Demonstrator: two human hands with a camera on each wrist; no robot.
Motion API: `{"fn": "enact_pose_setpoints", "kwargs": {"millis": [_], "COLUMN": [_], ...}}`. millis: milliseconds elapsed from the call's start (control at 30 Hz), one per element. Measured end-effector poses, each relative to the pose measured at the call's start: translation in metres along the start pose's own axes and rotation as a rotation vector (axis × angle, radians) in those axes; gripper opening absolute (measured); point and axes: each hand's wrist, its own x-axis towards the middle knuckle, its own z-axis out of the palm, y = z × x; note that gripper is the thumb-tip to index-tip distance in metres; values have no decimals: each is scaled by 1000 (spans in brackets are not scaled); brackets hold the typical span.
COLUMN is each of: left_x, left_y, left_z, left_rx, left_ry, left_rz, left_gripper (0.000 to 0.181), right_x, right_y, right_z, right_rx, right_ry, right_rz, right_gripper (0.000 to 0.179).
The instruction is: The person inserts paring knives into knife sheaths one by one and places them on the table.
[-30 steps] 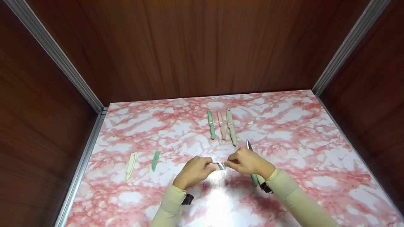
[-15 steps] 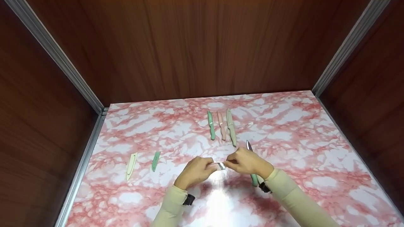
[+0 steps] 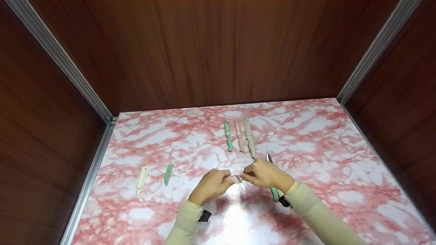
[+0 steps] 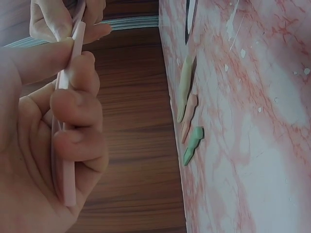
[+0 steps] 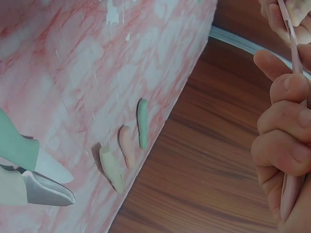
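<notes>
In the head view my left hand (image 3: 211, 185) and right hand (image 3: 267, 173) meet over the table, a short stretch of bare blade (image 3: 239, 178) showing between them. Fingers of the left hand curl round a pink knife sheath (image 4: 69, 184), its thumb pressing near the upper end. My right hand wraps its fingers round the pink handle (image 5: 291, 199) of the knife. How far the blade sits in the sheath is hidden. Below my right forearm lie a green-handled knife (image 5: 19, 145) and a cream-handled knife (image 5: 12, 187), both with bare blades.
Farther back, a green knife (image 3: 228, 136), a pink knife (image 3: 239, 136) and a cream knife (image 3: 250, 137) lie side by side. A cream sheath (image 3: 142, 180) and a green sheath (image 3: 168, 174) rest at the left. Wooden panels (image 3: 218, 51) enclose the marbled table (image 3: 323, 136).
The two hands have drawn slightly closer together, and less of the blade shows between them. The knives and sheaths on the table stay where they were.
</notes>
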Motion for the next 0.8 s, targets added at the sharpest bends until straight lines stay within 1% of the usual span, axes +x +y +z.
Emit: {"fn": "enact_pose_setpoints", "kwargs": {"millis": [133,300,433,667,800], "left_x": [0,0,-1,0,0], "left_y": [0,-1,-1,-1,-1], "left_z": [0,1,1,1,1], "left_rx": [-27,-62,-51,-32,-20], "left_ry": [-12,-11,-1,21,28], "left_rz": [-5,9,13,33,28], "left_gripper": [30,37,38,39,42], "right_x": [0,1,2,5,6], "right_y": [0,0,-1,-2,-2], "right_z": [-1,-1,-2,-1,-2], "right_rx": [6,4,-7,-2,-2], "right_ry": [-11,-18,-16,-6,-16], "right_rz": [8,16,10,-23,-19], "right_gripper": [36,32,33,37,38]}}
